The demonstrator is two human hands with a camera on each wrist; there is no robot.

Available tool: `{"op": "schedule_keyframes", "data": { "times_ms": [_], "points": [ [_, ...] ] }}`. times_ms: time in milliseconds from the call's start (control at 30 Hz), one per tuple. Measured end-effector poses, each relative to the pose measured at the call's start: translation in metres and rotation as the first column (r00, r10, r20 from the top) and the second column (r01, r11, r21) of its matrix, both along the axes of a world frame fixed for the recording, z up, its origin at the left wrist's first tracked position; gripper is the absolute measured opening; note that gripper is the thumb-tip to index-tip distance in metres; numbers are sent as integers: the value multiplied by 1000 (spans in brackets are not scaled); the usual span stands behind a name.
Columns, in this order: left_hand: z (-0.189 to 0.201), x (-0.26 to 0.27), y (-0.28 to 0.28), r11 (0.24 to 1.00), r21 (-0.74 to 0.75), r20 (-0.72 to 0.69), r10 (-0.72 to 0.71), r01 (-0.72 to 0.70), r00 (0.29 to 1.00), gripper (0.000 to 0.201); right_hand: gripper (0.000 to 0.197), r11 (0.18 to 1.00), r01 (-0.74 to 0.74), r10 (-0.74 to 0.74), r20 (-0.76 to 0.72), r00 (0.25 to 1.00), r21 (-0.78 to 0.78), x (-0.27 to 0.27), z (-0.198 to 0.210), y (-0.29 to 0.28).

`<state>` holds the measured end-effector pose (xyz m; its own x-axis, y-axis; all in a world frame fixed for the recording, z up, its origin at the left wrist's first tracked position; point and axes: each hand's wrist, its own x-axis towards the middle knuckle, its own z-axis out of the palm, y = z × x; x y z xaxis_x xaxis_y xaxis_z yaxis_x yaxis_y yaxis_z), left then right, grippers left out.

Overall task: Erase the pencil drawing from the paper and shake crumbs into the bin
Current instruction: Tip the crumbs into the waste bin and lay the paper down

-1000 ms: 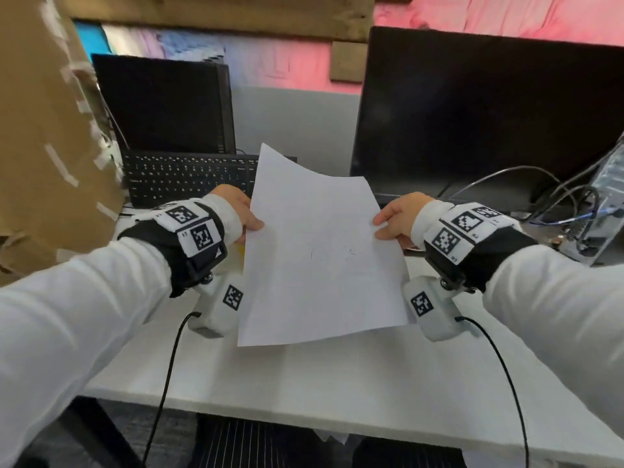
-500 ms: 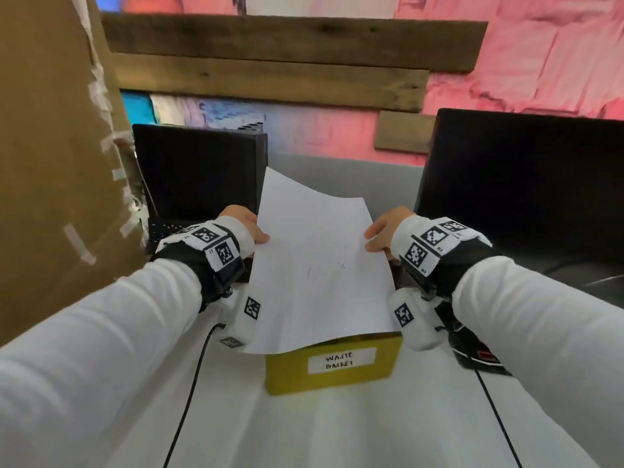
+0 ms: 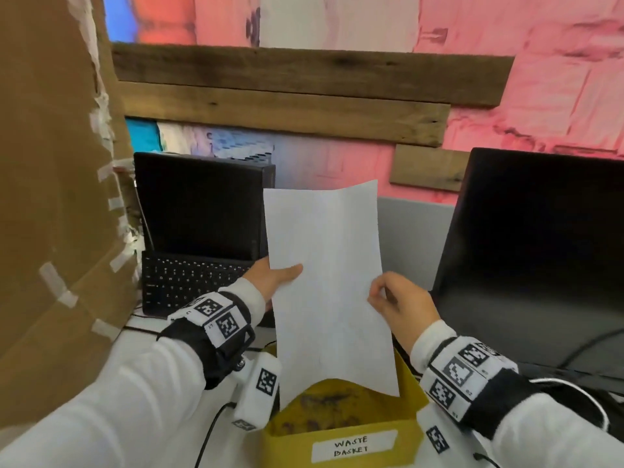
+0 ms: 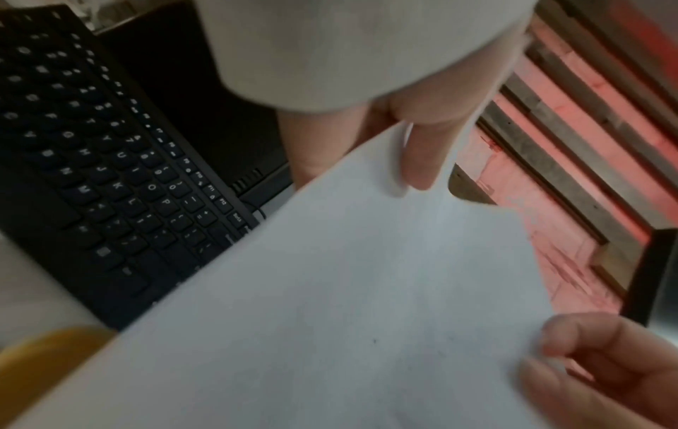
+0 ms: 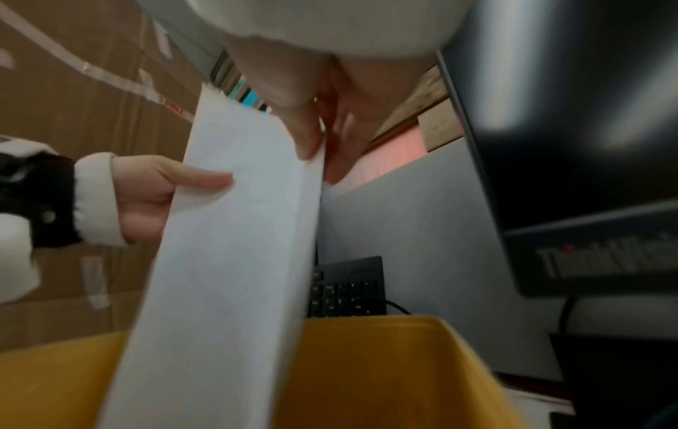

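I am holding the sheet of paper (image 3: pixel 329 282) almost upright over the yellow waste basket (image 3: pixel 410 386), its lower edge hanging just above the open top and its upper edge tipped away from me toward the wall. My left hand (image 3: pixel 270 276) pinches the left edge about halfway up, thumb lying flat across the face that is turned to me and the other fingers behind it. My right hand (image 3: pixel 400 304) pinches the right edge a little lower down, fingers curled in on the edge; in the right wrist view the thumb (image 5: pixel 301 127) presses on the near face and the fingers close behind. The sheet bows slightly between the two grips. I can make out only a few tiny dark specks on it in the left wrist view; any pencil lines are too faint to tell.

The basket stands at the near edge of the desk (image 3: pixel 233 447), with a white label reading WASTE BASKET on its front wall and dark stains on its inner floor. A black keyboard (image 3: pixel 189 282) leans toward the desk's back-left corner, in front of a dark screen (image 3: pixel 199 204), beside a taped cardboard box (image 3: pixel 50 214). A black monitor (image 3: pixel 540 251) fills the right side.
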<state>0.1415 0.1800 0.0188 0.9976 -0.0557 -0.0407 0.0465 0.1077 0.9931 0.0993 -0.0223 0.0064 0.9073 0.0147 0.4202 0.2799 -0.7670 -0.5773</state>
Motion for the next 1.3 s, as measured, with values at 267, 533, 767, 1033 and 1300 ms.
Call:
{"op": "schedule_keyframes", "data": {
  "times_ms": [267,533,767,1033,1300],
  "points": [
    [3,-1,4,983,-178,7,-47,47,999,29,7,942,-61,-35,-277,960,-330,-1,50,4],
    [19,-13,16,984,-178,78,39,-24,996,36,7,957,-212,89,-496,864,-198,1,104,18],
    [18,-9,20,991,-101,64,96,-89,993,29,48,798,-220,-249,-640,727,-561,-9,112,24],
    [10,-13,14,985,-171,45,34,-26,998,28,24,924,-228,336,-363,869,308,13,89,16],
    [17,-15,16,958,-286,62,56,-36,997,34,35,915,-397,163,-838,522,-70,21,7,18]
  ]
}}
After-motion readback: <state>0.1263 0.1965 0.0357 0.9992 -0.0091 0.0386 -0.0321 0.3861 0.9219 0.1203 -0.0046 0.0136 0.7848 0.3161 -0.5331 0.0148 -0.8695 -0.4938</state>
